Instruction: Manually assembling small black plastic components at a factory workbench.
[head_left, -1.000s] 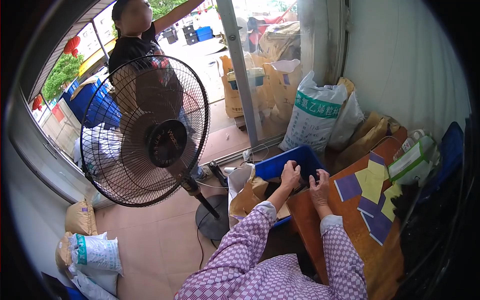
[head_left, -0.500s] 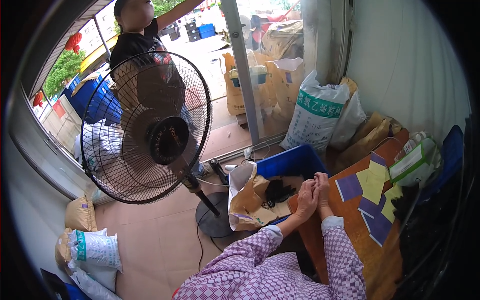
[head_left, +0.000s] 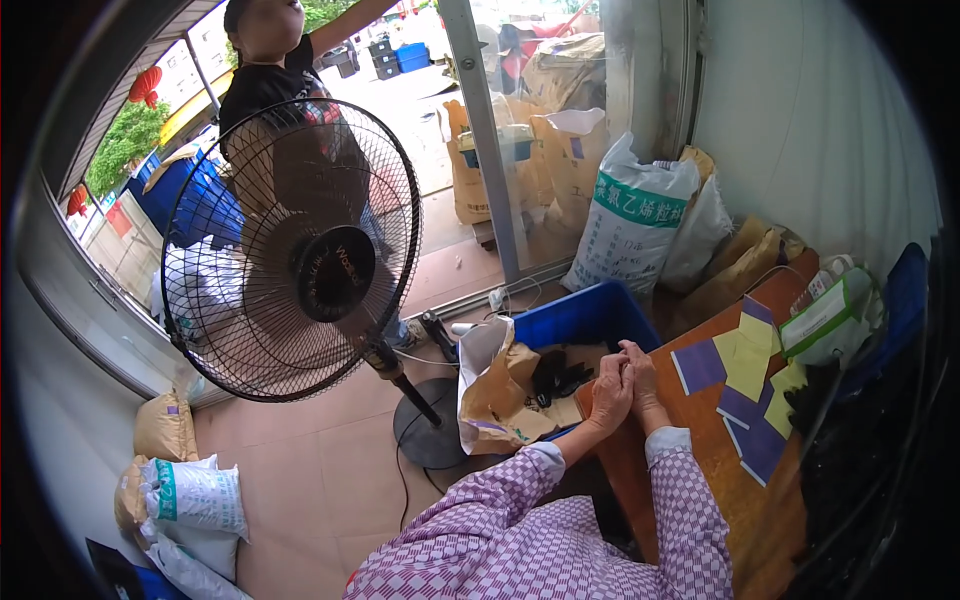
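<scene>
Hands (head_left: 612,395): pressed together over the tabletop (head_left: 702,415) edge; whether anything is grasped cannot be told. Black pieces (head_left: 558,376): 9 o'clock from hands, against brown paper (head_left: 497,395) in blue bin (head_left: 610,312). Fan (head_left: 338,272): 10 o'clock, partly blocking a person (head_left: 255,95). Cards (head_left: 742,365): 3 o'clock. Sack (head_left: 628,238): 12 o'clock; green band with white characters, handwriting below. Fan hub: lettered
</scene>
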